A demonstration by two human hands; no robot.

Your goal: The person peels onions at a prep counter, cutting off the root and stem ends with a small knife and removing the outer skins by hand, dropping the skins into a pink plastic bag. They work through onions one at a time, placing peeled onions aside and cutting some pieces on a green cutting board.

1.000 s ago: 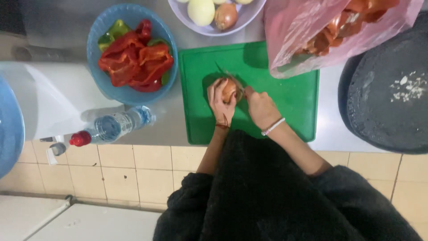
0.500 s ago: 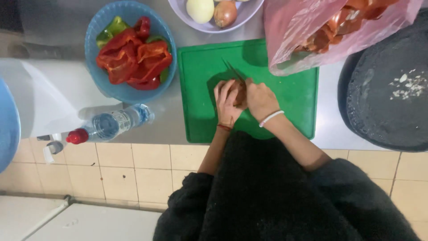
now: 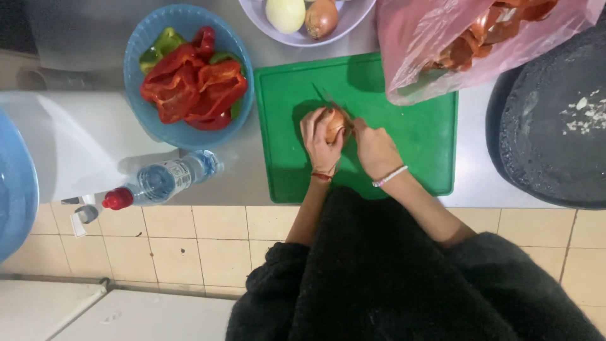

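Countertop [image 3: 252, 183], steel-grey, carries everything; take the green cutting board [image 3: 416, 151] as your landmark. Right of the board lies a large dark round tray [image 3: 555, 151] with pale scraps on it. A pink plastic bag [image 3: 442, 44] of brownish peelings overlaps the board's far right corner. Left of the board sits a blue bowl [image 3: 136, 113] of red and green pepper pieces; beyond the board's far edge, a pale bowl [image 3: 255, 16] holds one peeled white onion [image 3: 285, 12] and one unpeeled brown onion [image 3: 320, 19]. Near the board's near-left corner a clear water bottle [image 3: 161, 183] with a red cap lies on its side.

On the board, a little left of its middle, your left hand [image 3: 320, 148] wraps an onion [image 3: 334, 125] from the near side, fingers curled closed around it. The onion is brown-skinned, glossy, mostly hidden by your fingers. Your right hand [image 3: 375, 151] sits just right of the onion, closed on a knife [image 3: 328, 101]; the handle is buried in the fist, and only a thin dark blade shows, running up and left over the onion's far side. Blade and onion appear to touch, though the contact point is too small to confirm. Your left hand is the one on the onion; the right hand meets it only through the blade.
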